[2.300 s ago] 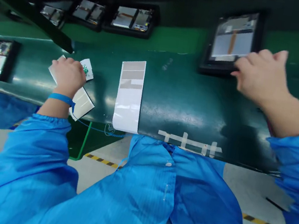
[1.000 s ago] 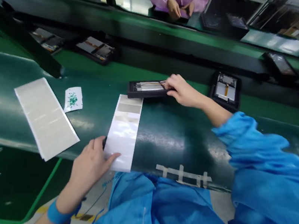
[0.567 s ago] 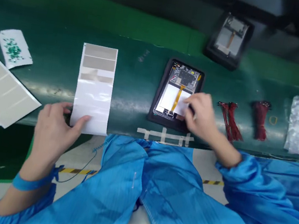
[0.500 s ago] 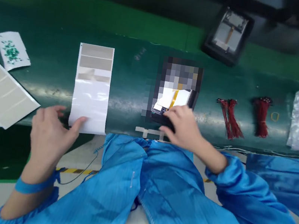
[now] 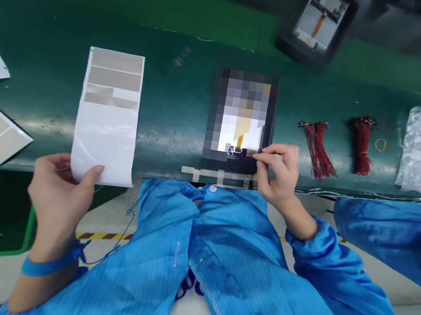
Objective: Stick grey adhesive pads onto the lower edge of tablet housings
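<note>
Your left hand (image 5: 59, 197) pinched the label sheet (image 5: 106, 135) over the near edge of the counter (image 5: 179, 104), apparently steadying it; your right hand (image 5: 281, 176), fingertips nearly together, met the device (image 5: 243, 117) near that edge, hold unclear.

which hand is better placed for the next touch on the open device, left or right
Probably the right hand: it is at the lower right edge of the open device, while the left hand is farther off, holding the white sheet by its lower left corner.
</note>
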{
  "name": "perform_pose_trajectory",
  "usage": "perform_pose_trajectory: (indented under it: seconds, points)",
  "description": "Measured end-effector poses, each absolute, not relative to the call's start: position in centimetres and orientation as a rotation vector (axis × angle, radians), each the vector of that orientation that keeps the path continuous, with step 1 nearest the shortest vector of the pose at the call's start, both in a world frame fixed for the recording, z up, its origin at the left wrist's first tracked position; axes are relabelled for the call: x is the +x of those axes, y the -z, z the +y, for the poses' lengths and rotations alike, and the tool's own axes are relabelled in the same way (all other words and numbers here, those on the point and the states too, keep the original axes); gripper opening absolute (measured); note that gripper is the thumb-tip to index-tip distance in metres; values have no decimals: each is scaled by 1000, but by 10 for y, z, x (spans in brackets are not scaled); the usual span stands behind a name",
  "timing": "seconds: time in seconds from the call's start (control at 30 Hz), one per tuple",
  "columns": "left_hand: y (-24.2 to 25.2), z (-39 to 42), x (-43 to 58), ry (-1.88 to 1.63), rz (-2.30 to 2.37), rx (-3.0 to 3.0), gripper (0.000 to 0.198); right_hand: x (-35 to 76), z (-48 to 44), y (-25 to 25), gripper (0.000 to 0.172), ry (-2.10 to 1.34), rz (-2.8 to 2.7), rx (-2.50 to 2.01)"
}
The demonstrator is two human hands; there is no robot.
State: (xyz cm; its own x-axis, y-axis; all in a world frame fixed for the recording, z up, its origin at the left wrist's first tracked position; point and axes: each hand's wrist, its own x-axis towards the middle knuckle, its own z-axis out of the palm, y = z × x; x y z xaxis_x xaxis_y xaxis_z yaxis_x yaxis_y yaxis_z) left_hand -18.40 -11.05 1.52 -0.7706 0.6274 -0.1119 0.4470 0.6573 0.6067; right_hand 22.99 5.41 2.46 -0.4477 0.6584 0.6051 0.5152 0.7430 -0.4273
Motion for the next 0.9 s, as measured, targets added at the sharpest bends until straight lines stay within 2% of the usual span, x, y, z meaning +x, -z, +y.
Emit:
perform_pose_trajectory:
  seconds: [0.1, 0.2, 0.23, 0.3, 0.37, 0.4, 0.47, 0.53, 0.6, 0.7, 0.8, 0.9]
  points:
    - [-19, -103, -172, -1184, 2446, 549, 70, 198, 46, -34, 16, -601, -2002, -862]
    - [-30, -100, -160, -1522, 2068, 383, 82, 152, 31, -33, 12, -1313, -1917, -801]
    - [-34, -100, -156, -1549, 1958, 377, 81, 135, 27, -30, 17, -1560, -1869, -793]
    - [-42, -101, -146, -1509, 1797, 438, 74, 101, 23, -21, 45, -1948, -1718, -802]
    - [-47, -104, -138, -1424, 1691, 557, 68, 68, 26, -12, 68, -2128, -1510, -841]
    - [-48, -106, -135, -1379, 1648, 617, 67, 55, 30, -8, 73, -2158, -1400, -865]
    - [-45, -107, -132, -1288, 1556, 712, 69, 36, 38, -4, 73, -2158, -1231, -899]
    - [-37, -104, -135, -1288, 1440, 717, 76, 30, 43, -4, 65, -2121, -1201, -906]
    - [-24, -96, -141, -1404, 1366, 633, 80, 33, 42, -7, 59, -2109, -1304, -861]
    - [-7, -79, -149, -1567, 1444, 514, 87, 45, 35, -15, 60, -2033, -1702, -752]
    - [-4, -67, -145, -1616, 1545, 634, 105, 53, 35, -23, 59, -1381, -2097, -806]
    - [-16, -63, -133, -1639, 1547, 860, 107, 50, 44, -32, 52, -793, -2196, -821]
